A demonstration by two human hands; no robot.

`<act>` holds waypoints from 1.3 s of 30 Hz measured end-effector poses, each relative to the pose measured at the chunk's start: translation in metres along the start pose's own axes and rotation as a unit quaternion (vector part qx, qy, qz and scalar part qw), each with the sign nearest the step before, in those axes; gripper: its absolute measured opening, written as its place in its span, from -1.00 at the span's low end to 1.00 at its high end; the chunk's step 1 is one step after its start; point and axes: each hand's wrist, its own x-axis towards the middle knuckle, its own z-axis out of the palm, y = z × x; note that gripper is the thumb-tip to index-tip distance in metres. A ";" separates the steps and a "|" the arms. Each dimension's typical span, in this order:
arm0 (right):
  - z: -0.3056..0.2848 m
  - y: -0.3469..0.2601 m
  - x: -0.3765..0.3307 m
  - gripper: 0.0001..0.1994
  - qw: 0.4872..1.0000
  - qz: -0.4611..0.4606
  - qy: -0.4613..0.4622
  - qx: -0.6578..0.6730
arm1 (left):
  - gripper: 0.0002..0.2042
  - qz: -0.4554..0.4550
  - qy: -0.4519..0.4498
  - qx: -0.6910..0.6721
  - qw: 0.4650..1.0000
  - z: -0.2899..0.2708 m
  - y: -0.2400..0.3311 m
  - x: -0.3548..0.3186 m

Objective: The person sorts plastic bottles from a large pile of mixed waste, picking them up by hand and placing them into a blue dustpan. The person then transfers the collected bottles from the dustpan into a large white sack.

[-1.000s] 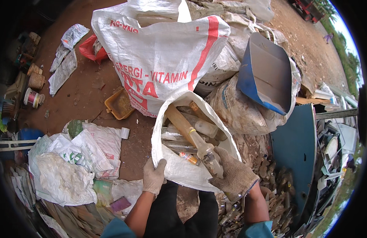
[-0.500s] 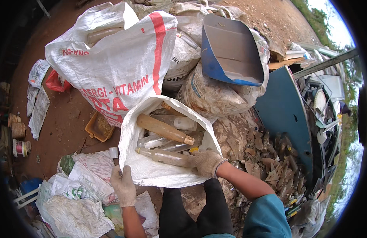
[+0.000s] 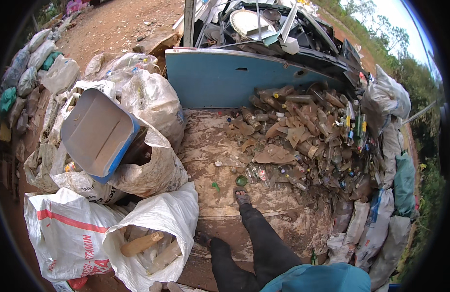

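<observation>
Two tan gloved fingertips, apparently of my left hand (image 3: 165, 287), poke in at the lower edge beside the mouth of a white woven sack (image 3: 161, 219). Most of that hand is cut off, so its grip does not show. My right hand is out of view. The sack leans with its mouth toward me. Inside it lie a brown, dirt-coated bottle (image 3: 142, 244) and a dusty clear bottle (image 3: 167, 256), with more glass partly hidden. Left of it stands a larger white sack with a red stripe (image 3: 69, 224).
A blue dustpan (image 3: 101, 131) rests on filled sacks. A heap of dirty bottles and broken glass (image 3: 303, 131) lies ahead-right, before a blue panel (image 3: 254, 73). Filled sacks (image 3: 376, 228) line the right. My sandalled foot (image 3: 242, 195) is on the dirt-caked floor.
My view has swung to the right, so the sacks now sit at the left. My right hand, earlier on a bottle in the white sack, has left view; my left hand is nearly out.
</observation>
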 end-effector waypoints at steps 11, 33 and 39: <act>-0.074 -0.051 0.205 -0.43 0.967 0.053 0.072 0.237 | -0.67 -0.015 -0.364 0.065 0.929 0.267 0.064 -0.060; -0.253 0.145 0.100 -0.54 0.758 0.289 0.039 0.583 | -0.25 0.615 -0.541 0.260 0.511 1.003 0.110 -0.313; -0.261 0.156 0.086 -0.57 0.730 0.319 0.035 0.603 | -0.24 0.689 -0.486 0.327 0.426 1.034 0.105 -0.311</act>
